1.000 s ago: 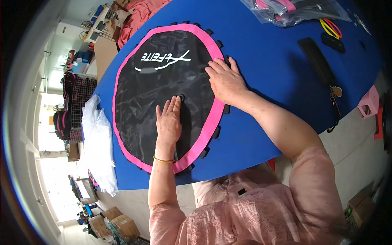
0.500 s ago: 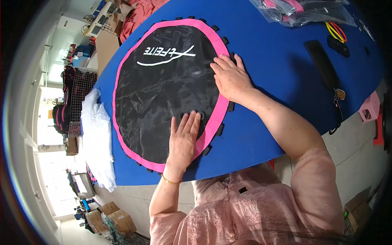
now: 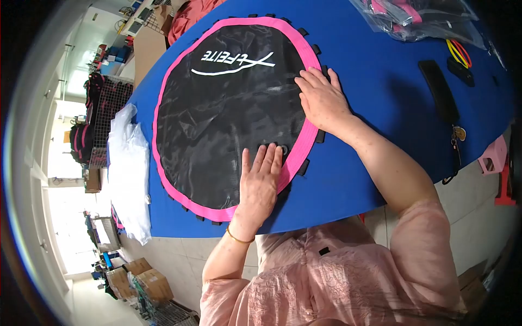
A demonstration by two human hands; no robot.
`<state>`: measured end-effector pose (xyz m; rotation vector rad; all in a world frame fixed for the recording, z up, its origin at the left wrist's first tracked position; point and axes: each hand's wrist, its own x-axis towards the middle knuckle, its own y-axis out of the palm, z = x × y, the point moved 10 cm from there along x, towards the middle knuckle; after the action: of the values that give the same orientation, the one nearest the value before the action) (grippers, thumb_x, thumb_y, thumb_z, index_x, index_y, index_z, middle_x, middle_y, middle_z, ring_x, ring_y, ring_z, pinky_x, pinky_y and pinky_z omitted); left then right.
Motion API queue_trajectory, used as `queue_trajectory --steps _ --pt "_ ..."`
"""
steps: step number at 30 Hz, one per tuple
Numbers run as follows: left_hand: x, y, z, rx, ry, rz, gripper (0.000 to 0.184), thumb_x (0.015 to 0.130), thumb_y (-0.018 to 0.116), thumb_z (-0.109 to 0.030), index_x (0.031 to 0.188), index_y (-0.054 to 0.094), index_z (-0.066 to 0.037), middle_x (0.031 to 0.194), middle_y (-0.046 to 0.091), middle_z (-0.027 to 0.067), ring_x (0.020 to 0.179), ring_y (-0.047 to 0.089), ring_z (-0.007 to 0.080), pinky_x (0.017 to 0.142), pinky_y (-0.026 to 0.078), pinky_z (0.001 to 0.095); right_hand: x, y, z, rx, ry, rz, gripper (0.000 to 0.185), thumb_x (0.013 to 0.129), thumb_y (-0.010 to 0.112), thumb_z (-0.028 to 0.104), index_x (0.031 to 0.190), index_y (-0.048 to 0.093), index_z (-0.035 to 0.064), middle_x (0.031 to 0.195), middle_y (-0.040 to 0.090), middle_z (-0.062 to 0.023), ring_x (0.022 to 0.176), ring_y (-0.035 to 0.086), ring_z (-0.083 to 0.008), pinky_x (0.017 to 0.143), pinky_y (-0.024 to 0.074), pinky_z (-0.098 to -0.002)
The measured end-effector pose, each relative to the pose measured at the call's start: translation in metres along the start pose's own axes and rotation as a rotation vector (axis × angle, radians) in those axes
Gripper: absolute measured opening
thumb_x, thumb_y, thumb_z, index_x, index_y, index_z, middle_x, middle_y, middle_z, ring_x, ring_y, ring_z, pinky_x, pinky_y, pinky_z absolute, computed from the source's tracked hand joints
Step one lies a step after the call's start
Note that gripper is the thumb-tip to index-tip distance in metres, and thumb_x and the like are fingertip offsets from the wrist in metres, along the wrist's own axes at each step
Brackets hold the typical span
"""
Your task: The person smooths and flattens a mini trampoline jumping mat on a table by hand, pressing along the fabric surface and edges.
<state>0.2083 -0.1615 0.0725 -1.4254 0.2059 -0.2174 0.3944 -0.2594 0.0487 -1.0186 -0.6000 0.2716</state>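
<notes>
Round black fabric panel [image 3: 217, 108] w/ pink border [image 3: 305, 145] lies flat on blue tabletop [image 3: 348, 179], L of centre; white logo [image 3: 236, 62] reads inverted from near side. L hand [image 3: 260, 185] flat on its near R part, fingers long & slightly apart, gripping nothing; fingertips just beside dark ring [image 3: 284, 150]. R hand [image 3: 326, 103] flat across R border, thumb side a bit wide, also gripping nothing.

Risks (my judgmt): (1) open palms only press, no pinch, so uneven push could skew panel; (2) shallow ripples in mid/L fabric could bunch into a crease if both hands press inward; (3) near border lies close to tabletop's near edge, so pull toward body might let it droop over; (4) black tabs [image 3: 303, 167] around rim could fold under if panel slides; (5) L fingertips might snag ring.

Surroundings: white plastic sheeting [image 3: 129, 179] at L edge, poss. catch pt if panel drifts L; black strap [image 3: 437, 92] well apart, R.
</notes>
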Motion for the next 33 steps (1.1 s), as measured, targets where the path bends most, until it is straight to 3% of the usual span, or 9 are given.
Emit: queue_trajectory --steps 3,14,20,24,33 --pt "0.006 -0.002 -0.002 0.027 0.024 -0.017 0.063 0.094 0.051 -0.009 0.155 0.046 0.003 0.157 0.054 0.0177 0.145 0.050 0.0340 0.128 0.023 0.0580 -0.001 -0.001 -0.001 0.023 0.006 0.006 0.042 0.104 0.055 0.021 0.142 0.060 0.0045 0.153 0.055 -0.0128 0.151 0.041 -0.0286 0.127 0.0228 -0.0571" --pt "-0.058 0.013 0.056 0.026 -0.251 0.059 0.063 0.095 0.052 -0.003 0.158 0.046 -0.005 0.157 0.055 0.0140 0.146 0.051 0.0331 0.126 0.025 0.0597 -0.001 -0.003 0.001 0.008 0.015 0.033 0.042 0.104 0.056 0.021 0.143 0.059 0.0048 0.154 0.054 -0.0125 0.151 0.041 -0.0283 0.127 0.0220 -0.0568" --pt "-0.024 0.012 0.077 0.016 -0.218 -0.021 0.077 0.082 0.056 0.008 0.158 0.046 -0.004 0.158 0.054 0.0137 0.146 0.050 0.0342 0.126 0.027 0.0591 0.000 -0.002 0.000 0.015 0.013 0.052 0.043 0.106 0.054 0.021 0.145 0.058 0.0051 0.156 0.053 -0.0126 0.152 0.039 -0.0284 0.128 0.0215 -0.0565" --pt "-0.025 0.012 0.082 0.044 -0.197 -0.022 0.079 0.081 0.058 0.008 0.158 0.045 -0.004 0.157 0.054 0.0142 0.146 0.050 0.0345 0.126 0.027 0.0595 0.000 -0.001 -0.001 0.029 0.007 0.043 0.043 0.106 0.053 0.021 0.145 0.058 0.0050 0.156 0.052 -0.0125 0.152 0.039 -0.0284 0.128 0.0217 -0.0566" --pt "-0.059 0.014 0.070 0.022 -0.276 0.064 0.064 0.095 0.050 0.000 0.159 0.045 -0.004 0.160 0.052 0.0137 0.149 0.047 0.0340 0.127 0.023 0.0616 0.000 -0.002 0.003 -0.016 0.014 0.056 0.042 0.105 0.054 0.021 0.143 0.058 0.0044 0.155 0.053 -0.0127 0.151 0.040 -0.0290 0.127 0.0232 -0.0572"
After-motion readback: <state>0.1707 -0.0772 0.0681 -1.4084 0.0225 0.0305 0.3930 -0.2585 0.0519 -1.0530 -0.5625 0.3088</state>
